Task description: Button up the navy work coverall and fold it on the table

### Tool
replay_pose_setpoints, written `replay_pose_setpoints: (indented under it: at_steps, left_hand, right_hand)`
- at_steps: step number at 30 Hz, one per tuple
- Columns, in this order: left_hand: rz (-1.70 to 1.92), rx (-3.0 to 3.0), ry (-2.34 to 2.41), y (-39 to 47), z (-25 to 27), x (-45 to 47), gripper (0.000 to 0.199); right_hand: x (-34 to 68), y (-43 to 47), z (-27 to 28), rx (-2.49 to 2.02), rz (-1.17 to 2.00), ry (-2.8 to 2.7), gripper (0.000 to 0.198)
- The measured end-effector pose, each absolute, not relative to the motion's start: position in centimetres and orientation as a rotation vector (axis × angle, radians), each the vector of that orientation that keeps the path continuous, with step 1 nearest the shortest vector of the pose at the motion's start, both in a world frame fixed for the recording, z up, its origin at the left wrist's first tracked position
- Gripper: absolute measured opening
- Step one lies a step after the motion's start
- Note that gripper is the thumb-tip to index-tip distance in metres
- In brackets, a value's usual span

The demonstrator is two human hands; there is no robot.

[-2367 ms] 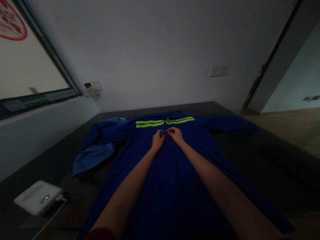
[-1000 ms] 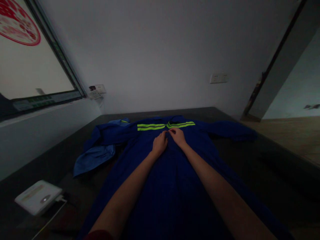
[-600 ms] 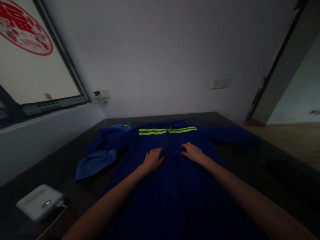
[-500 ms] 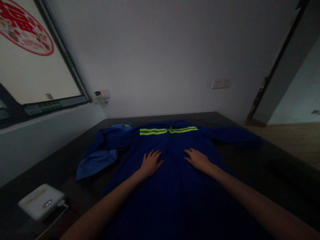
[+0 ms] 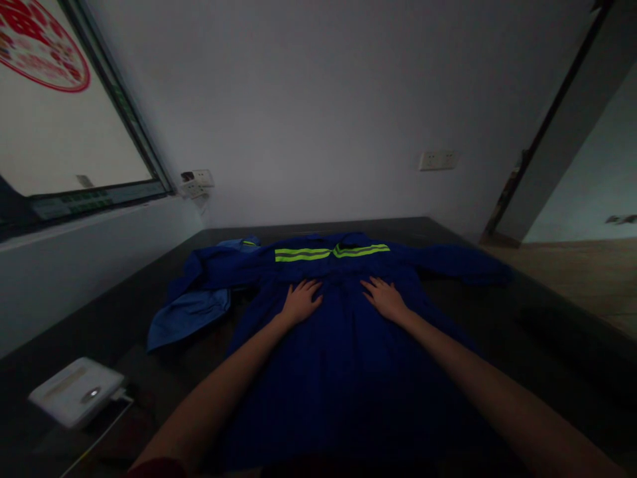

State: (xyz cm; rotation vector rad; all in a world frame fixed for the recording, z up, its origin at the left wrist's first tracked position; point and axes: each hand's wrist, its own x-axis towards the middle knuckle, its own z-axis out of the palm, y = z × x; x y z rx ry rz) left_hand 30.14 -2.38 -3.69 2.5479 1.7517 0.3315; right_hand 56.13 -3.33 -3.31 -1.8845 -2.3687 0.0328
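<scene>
From here I see a creased blue cloth garment, its chest banded with yellow-and-grey stripes, spread across the dark worktop; left hand and right hand rest on it, each grip loosely splayed.

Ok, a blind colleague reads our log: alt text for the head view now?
A person's left hand and right hand lie spread on a blue garment with yellow-green striped bands, laid out on a dark table. At left: lighter blue cloth, a white box with a cable.
</scene>
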Motion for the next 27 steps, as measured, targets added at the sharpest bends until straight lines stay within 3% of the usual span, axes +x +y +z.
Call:
replay_pose_setpoints:
  at_steps: [6, 10, 13, 20, 27]
  left_hand:
    - [0.330, 2.565, 1.695, -3.4, -3.6, 29.8, 0.046]
    - [0.472, 2.626, 1.577, -5.4, -2.3, 30.0, 0.048]
    - [0.532, 2.654, 1.427, -6.3, -0.9, 31.6, 0.036]
    - [0.372, 2.557, 1.561, -6.5, -0.6, 34.9, 0.017]
    - [0.500, 2.498, 1.462, -7.4, -1.5, 34.2, 0.007]
  right_hand:
    - [56.7, -4.0, -1.9, -1.785, 0.172, -2.303, 0.045]
    - [55.7, -6.3, 0.7, -1.633, 0.171, -2.252, 0.027]
    - [53.7, -7.9, 1.9, -1.580, 0.163, -2.310, 0.015]
    - [50.6, -8.2, 0.5, -1.879, 0.021, -2.339, 0.028]
    - [51.5, -8.0, 1.0, -1.874, 0.101, -2.322, 0.020]
